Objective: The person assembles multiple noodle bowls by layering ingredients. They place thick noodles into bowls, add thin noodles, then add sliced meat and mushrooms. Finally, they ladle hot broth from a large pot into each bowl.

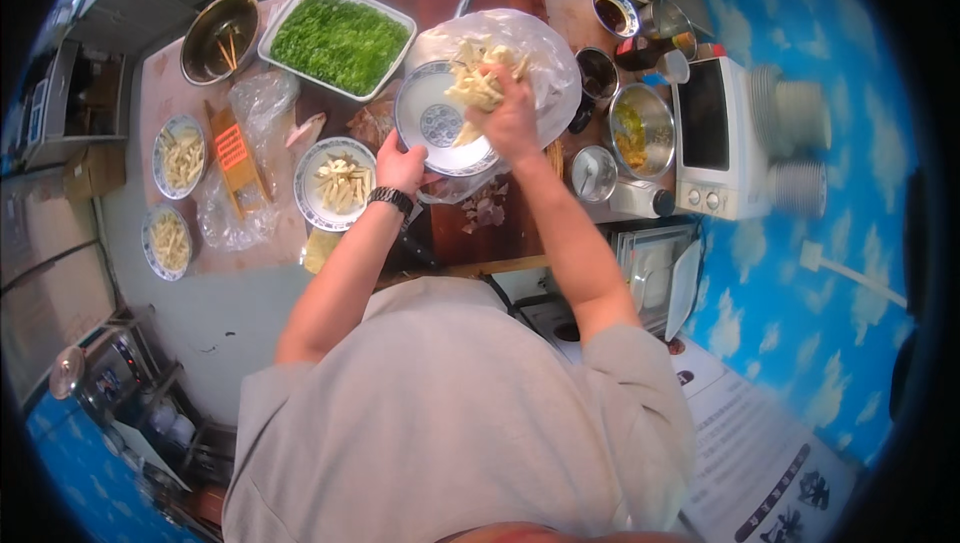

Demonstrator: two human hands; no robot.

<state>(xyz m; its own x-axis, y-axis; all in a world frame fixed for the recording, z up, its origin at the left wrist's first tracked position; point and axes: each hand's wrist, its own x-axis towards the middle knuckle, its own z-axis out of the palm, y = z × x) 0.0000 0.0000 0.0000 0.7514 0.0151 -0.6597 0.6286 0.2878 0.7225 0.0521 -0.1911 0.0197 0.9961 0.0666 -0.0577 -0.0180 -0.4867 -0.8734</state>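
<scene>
with fingers of the left hand (pixel 398 169), gripping the near left rim of a blue-patterned white bowl (pixel 412 103); farther right, with fingers of the right hand (pixel 512 115), clutching a clump of pale strips (pixel 477 76) over the bowl's right side; then on past a crumpled clear plastic bag (pixel 556 58), to a steel bowl (pixel 658 138) of yellow-green food (pixel 628 133), just beside a white microwave (pixel 722 188).

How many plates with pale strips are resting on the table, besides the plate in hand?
3: the far-left plate, the lower plate just below it, and the third plate nearest the left hand. Others may be hidden.
</scene>
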